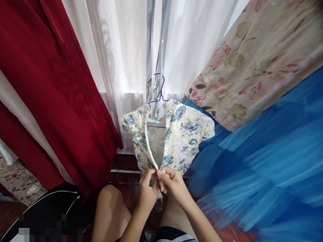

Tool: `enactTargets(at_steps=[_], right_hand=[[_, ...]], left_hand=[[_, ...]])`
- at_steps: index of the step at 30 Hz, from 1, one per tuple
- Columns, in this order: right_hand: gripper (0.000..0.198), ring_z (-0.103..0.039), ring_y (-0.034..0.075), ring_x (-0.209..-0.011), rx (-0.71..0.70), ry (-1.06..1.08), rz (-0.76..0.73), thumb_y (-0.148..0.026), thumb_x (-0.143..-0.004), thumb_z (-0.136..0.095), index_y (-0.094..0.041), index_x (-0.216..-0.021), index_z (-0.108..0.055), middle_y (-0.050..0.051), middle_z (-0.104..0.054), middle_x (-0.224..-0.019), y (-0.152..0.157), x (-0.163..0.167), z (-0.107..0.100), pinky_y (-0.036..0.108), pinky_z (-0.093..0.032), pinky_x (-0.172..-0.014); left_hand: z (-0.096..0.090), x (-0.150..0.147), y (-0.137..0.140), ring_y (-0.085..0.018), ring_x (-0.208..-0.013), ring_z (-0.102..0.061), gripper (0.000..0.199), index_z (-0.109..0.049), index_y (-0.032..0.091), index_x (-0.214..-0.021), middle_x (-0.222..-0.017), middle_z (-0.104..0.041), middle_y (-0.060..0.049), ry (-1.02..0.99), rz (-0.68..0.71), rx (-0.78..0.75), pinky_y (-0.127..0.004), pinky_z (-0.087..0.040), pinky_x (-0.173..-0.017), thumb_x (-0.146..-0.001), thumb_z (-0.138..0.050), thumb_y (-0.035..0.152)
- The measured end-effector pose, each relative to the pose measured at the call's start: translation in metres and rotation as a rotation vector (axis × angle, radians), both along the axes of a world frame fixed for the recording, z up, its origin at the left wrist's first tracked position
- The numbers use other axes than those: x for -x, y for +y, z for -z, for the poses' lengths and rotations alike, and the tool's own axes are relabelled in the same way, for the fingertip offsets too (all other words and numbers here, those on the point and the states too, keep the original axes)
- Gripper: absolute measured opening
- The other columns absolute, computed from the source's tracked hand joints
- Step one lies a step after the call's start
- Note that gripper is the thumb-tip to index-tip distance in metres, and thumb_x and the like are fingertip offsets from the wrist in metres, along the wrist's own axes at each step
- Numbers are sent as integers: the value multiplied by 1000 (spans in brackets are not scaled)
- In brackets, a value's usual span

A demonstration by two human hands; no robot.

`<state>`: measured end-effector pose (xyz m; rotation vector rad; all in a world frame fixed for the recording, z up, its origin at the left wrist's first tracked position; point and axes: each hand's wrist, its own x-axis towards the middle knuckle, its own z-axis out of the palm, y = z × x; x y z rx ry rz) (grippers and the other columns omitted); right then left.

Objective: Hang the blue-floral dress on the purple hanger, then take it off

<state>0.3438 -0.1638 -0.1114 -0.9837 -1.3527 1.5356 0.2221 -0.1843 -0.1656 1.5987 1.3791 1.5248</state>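
Observation:
A short-sleeved floral garment, white with blue flowers, hangs on a purple wire hanger in front of me. Its front is parted in a long V, with a white zipper edge running down the left side. At the foot of that opening both my hands meet. My left hand pinches the left edge of the garment. My right hand is closed with thumb and finger on the same spot, at the zipper's lower point. Whether a zipper pull is between the fingers is hidden.
Dark red curtain cloth hangs at left, white curtains behind. On the right are a floral cloth and layered blue tulle. A black round item with a white rim lies at lower left.

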Motion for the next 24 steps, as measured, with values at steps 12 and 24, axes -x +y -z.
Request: enactTargets(at_steps=[12, 24], right_hand=[[28, -33, 3, -38, -91, 400, 215, -33, -69, -81, -13, -66, -62, -6, -45, -46, 129, 19, -162, 18, -19, -34], [35, -35, 7, -38, -412, 279, 306, -48, -75, -75, -20, -64, -58, -6, -48, -42, 88, 26, -139, 23, -26, -40]], left_hand=[[-23, 23, -4, -21, -87, -63, 26, -66, 21, -91, -94, -66, -8, 480, 165, 3, -27, -44, -75, -86, -45, 7], [-174, 66, 74, -17, -81, -64, 49, -44, 28, -146, -87, -67, -2, 235, 66, -338, -28, -47, -78, -97, -49, 31]])
